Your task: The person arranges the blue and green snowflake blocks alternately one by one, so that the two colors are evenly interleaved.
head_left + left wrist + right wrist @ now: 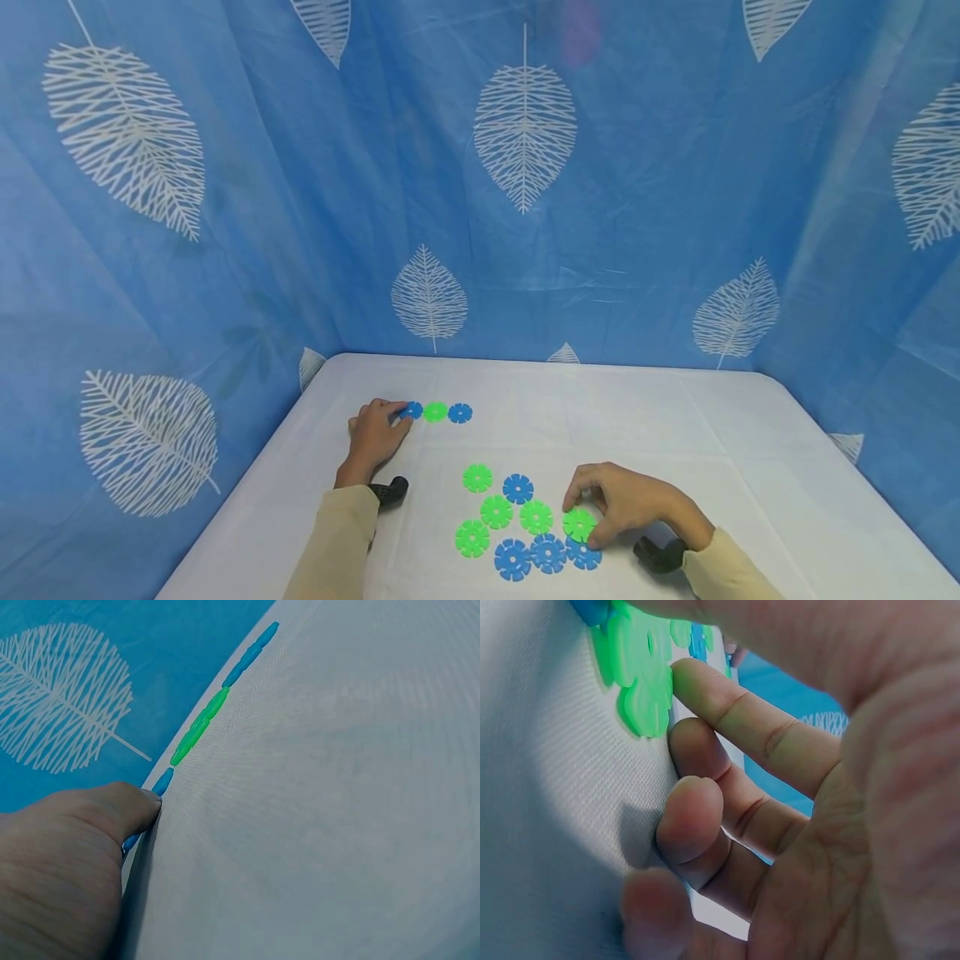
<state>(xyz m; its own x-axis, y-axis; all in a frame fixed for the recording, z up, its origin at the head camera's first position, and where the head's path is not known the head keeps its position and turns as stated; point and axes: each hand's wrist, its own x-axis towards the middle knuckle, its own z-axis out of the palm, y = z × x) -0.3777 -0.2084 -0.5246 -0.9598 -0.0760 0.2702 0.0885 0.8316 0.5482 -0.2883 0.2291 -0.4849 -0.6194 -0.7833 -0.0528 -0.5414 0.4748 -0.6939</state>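
Leaf-print curtains (622, 250) hang behind. Left hand (377, 433) pinches blue disc (416, 409); right hand (628, 497), green disc (576, 519) (palm (814, 892) visible only from right wrist).

No readable text, labels, brands, numbers or signs; none legible.

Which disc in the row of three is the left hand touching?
The blue disc at the row's left end: the left hand holds its edge, while the green middle disc and right-end blue disc lie untouched.
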